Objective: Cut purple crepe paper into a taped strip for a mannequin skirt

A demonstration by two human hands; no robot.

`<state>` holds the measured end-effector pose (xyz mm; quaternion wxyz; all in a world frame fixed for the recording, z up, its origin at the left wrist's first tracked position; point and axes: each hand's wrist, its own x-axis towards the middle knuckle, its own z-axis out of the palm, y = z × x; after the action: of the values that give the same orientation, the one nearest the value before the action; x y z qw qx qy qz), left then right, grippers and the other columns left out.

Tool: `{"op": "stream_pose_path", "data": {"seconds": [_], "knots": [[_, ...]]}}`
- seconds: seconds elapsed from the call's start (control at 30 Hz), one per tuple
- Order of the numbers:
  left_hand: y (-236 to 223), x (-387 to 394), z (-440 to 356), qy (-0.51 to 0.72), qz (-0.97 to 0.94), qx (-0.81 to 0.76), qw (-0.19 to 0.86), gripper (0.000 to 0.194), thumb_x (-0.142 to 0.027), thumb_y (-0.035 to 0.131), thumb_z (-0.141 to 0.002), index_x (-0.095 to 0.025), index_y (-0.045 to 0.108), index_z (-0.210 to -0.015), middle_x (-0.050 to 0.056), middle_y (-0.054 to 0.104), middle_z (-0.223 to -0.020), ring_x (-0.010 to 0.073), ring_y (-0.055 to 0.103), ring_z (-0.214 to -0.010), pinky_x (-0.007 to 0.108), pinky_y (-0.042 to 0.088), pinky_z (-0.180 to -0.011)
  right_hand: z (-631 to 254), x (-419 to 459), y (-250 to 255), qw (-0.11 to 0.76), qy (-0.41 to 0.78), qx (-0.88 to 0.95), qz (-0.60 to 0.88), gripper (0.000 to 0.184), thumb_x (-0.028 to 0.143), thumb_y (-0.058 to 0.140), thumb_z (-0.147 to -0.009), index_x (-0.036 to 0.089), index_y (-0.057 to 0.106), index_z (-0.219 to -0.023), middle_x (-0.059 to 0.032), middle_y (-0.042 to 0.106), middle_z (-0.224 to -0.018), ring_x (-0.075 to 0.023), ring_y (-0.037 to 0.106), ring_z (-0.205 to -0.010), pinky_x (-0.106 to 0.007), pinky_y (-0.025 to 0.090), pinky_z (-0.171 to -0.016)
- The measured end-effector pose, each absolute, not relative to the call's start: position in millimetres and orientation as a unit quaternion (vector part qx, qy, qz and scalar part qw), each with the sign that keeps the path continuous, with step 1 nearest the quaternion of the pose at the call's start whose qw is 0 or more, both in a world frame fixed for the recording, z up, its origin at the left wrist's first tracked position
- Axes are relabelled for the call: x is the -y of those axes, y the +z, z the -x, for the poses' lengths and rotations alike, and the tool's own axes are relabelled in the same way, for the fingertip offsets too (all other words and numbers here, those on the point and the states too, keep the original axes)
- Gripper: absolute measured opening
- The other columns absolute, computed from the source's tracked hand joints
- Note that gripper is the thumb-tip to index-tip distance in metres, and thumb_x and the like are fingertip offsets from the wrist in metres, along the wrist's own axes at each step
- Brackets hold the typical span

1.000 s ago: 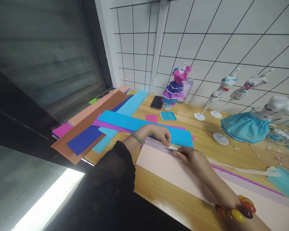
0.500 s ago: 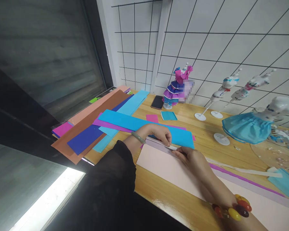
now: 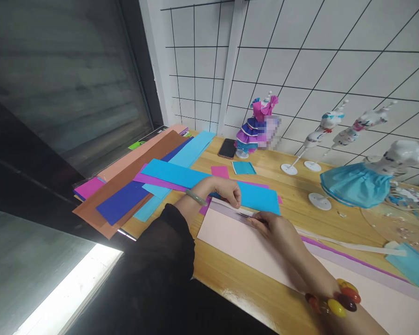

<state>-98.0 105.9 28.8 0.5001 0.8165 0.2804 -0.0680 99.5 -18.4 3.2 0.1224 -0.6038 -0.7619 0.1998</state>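
A long pale pink paper sheet (image 3: 226, 235) with a lilac band along its far edge lies in front of me. My left hand (image 3: 226, 190) is closed in a pinch over that band, at a narrow white strip (image 3: 247, 211) like tape; whether the fingertips grip it is hard to see. Close on its right, my right hand (image 3: 274, 228) is closed around a thin, dark, pointed metal tool (image 3: 242, 215). The tool's tip lies at the strip, and the rest is hidden in the fingers. A longer loose white ribbon-like strip (image 3: 349, 245) trails off to the right.
Blue paper (image 3: 178, 173) lies behind my left hand, with brown paper (image 3: 132, 186) and other coloured sheets leftward. A phone (image 3: 226, 148), a dressed miniature form (image 3: 253, 128), bare forms (image 3: 321, 132) and a blue-skirted form (image 3: 359, 184) stand along the white grid wall.
My left hand has shifted slightly left, opening a small gap to my right hand. More of the white strip and the tool's dark tip now show between them.
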Motion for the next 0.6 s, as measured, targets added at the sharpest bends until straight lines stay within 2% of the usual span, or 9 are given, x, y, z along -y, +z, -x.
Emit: {"op": "stream_pose_path", "data": {"seconds": [0.23, 0.6], "knots": [[28.1, -107.4, 100.5, -0.070, -0.813, -0.273, 0.509, 0.026, -0.036, 0.068, -0.060, -0.017, 0.070, -0.077, -0.001, 0.065, -0.072, 0.0103, 0.051, -0.065, 0.024, 0.038, -0.063, -89.3, 13.5, 4.7, 0.129, 0.172, 0.779, 0.589, 0.045, 0.059, 0.040, -0.084, 0.024, 0.068, -0.084, -0.0052, 0.072, -0.082, -0.0218, 0.065, -0.071, -0.028, 0.042, -0.060], [22.0, -112.6, 102.9, -0.065, -0.799, -0.275, 0.531, 0.030, -0.038, 0.072, -0.059, -0.016, 0.070, -0.079, -0.001, 0.063, -0.068, 0.0092, 0.049, -0.061, 0.022, 0.035, -0.056, -84.8, 11.7, 3.6, 0.126, 0.161, 0.777, 0.596, 0.042, 0.058, 0.041, -0.084, 0.026, 0.068, -0.081, -0.0030, 0.072, -0.079, -0.0197, 0.064, -0.068, -0.026, 0.039, -0.057]]}}
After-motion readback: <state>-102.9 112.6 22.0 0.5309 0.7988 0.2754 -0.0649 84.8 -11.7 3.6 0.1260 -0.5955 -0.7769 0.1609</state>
